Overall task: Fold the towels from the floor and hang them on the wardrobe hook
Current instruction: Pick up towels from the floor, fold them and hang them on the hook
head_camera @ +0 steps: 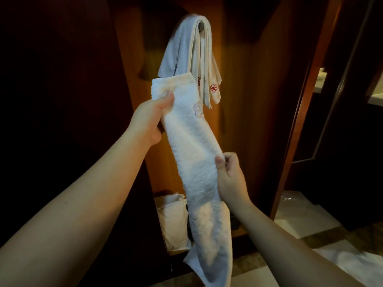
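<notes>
Both hands, left hand [152, 119] and right hand [230, 179], grip the folded towel [192, 162], its long axis near-vertical, top toward the hook [200, 25].

Above and beyond the left hand [154, 119], folded white towels with red embroidery [192, 59] cover the dark metal hook [200, 25]. Open wooden wardrobe back panel [234, 100] lies right of that hand. Below the right hand [230, 179], a white bag [174, 220] occupies the wardrobe floor.
</notes>
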Motion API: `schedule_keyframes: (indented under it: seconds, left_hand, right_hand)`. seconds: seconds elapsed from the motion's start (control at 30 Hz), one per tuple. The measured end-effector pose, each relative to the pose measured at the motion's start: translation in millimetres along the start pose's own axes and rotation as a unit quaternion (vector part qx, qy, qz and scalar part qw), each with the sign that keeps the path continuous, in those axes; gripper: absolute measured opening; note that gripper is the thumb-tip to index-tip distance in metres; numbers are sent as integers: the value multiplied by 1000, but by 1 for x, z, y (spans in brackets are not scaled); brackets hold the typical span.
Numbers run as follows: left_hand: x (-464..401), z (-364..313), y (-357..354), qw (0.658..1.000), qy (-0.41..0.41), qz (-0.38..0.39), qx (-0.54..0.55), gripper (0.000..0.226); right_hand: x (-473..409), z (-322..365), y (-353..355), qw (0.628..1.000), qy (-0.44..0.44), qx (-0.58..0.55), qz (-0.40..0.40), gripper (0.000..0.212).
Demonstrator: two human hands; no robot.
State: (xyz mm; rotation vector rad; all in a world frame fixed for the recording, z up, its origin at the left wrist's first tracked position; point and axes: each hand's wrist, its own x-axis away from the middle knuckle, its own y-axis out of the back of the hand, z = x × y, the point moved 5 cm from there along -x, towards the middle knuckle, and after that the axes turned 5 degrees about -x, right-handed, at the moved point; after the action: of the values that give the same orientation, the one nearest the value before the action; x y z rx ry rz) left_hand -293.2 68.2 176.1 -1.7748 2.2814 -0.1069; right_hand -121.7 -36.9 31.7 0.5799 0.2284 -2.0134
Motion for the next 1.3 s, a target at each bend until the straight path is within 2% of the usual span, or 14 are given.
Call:
schedule_keyframes:
  seconds: [0.07,0.17,0.23,0.27,0.33,0.4,0.47,0.53,0.63,0.7,0.83,0.97,1.17,1.3]
  left_hand:
    - [-2,0,3,1000,-14,-11,-2,21]
    - [-5,3,1,1000,-17,-12,10,21]
    - [-6,6,-1,999,-2,-14,33,22]
    - [-7,7,-2,999,5,-15,45,22]
    - [-9,9,-6,998,17,-15,61,21]
    - [-12,12,-12,997,33,-10,66,19]
    - [-14,15,-20,997,53,-11,59,19]
    - [-18,17,-24,997,63,-25,46,18]
    - [-27,21,-26,996,76,-41,32,12]
    - [-31,25,-27,995,90,-46,19,13]
    - [-39,35,-27,992,111,-63,2,11]
    - [-49,39,-23,986,124,-108,4,22]
    - [-68,51,-17,977,146,-149,-34,48]
    - [-78,69,-12,971,180,-140,-75,43]
  right_hand:
    - [-2,4,4,999,30,7,-36,18]
    - [-4,7,7,997,53,26,-39,15]
    - [-9,3,8,1000,6,2,6,19]
    - [-12,-1,8,997,-42,-33,49,29]
    - [-14,-16,5,955,-185,-148,180,49]
    - [-9,-24,2,877,-300,-211,310,56]
    - [-4,-29,2,839,-349,-165,383,65]
    - [0,-35,2,824,-366,-131,411,66]
    - [7,-42,2,832,-344,-129,415,38]
    - [15,-47,3,846,-340,-142,385,32]
    - [34,-61,0,832,-386,-200,345,40]
    - [52,-68,4,794,-423,-226,374,41]
    - [56,-67,14,795,-409,-126,431,40]
    - [47,-44,19,791,-405,-128,440,71]
